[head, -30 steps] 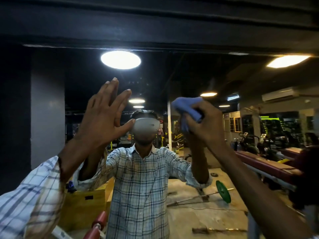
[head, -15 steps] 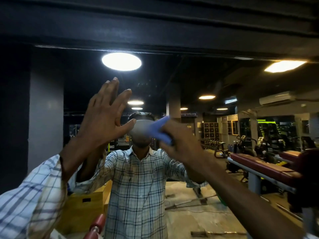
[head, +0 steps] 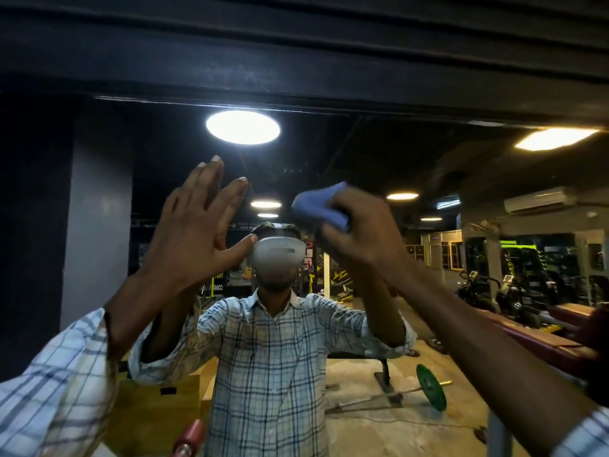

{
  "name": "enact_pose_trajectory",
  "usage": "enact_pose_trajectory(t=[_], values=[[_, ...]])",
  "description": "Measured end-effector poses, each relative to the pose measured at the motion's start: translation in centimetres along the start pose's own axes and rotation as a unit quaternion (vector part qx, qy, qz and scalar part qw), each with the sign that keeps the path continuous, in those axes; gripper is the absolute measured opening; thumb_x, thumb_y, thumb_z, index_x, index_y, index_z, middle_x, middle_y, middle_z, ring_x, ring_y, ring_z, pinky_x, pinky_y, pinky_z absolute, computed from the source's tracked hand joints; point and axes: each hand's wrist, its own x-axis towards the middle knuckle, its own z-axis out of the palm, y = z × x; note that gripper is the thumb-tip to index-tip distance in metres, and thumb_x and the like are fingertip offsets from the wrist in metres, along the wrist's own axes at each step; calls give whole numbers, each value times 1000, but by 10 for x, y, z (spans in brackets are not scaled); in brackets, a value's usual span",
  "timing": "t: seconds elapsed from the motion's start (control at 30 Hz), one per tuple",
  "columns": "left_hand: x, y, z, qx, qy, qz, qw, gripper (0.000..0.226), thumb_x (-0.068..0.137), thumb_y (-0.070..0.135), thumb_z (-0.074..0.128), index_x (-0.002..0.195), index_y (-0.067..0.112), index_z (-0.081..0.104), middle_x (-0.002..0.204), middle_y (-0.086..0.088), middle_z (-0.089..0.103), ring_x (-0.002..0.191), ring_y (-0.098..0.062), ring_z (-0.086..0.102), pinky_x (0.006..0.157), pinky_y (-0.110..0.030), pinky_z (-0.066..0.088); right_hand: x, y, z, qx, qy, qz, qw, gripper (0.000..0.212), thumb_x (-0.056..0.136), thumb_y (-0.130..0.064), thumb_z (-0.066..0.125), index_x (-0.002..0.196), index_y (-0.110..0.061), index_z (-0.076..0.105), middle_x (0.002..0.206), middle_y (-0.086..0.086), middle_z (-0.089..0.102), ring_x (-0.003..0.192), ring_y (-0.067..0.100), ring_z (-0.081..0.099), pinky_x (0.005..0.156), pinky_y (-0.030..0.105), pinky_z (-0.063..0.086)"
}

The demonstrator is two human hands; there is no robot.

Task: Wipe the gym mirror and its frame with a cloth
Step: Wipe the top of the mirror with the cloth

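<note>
Head view: nearest, the left hand [head: 194,239] is held flat with straight, spread fingers, seemingly laid against the glass as a support. The right hand [head: 359,232] is clenched around a blue cloth [head: 316,206], which is pressed to the mirror [head: 362,153] at about head height, just beside the left hand. The cloth is bunched; its free end is pointed up and to the left out of the fist, the long axis being slanted. For a good wipe, even pressure and overlapping strokes are probably needed, carried up to the dark frame [head: 296,77] above.
</note>
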Motion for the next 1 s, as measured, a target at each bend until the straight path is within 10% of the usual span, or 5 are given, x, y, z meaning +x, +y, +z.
enact_pose_trajectory(t=[0.1,0.27,0.43,0.57,1.0], values=[[-1,-1,0,0,2,2,1000,91,86,73,49,163,30,26,174,-4,-1,161,-27,2,121,-58,23,17,6,-6,21,144,152,978,21,92,-16,70,112,-13,64,105,-6,57,84,-3,51,80,11,47],[-1,-4,0,-6,13,-1,1000,92,85,73,51,162,30,28,174,-5,2,160,-28,4,120,-56,23,12,-13,16,-24,-60,-76,995,19,89,-23,71,103,-14,64,95,-7,55,83,7,50,73,20,43],[-2,-9,-2,-4,11,5,1000,91,86,71,53,162,29,28,174,-5,2,161,-26,3,122,-54,22,64,12,-12,-15,198,130,972,23,92,-18,71,113,-12,66,103,-7,59,92,3,56,84,17,52],[-3,-11,-3,2,13,6,1000,92,86,70,54,163,29,27,174,-5,2,160,-27,4,122,-54,21,58,-19,16,-62,6,-62,996,19,88,-26,65,104,-15,62,96,-2,58,85,14,55,75,31,50],[-5,-25,-8,-12,7,3,1000,91,85,72,52,163,32,26,174,-4,-2,161,-26,1,124,-56,21,116,1,-6,-31,138,19,990,21,89,-25,68,104,-11,67,98,3,66,83,7,61,82,31,54]])
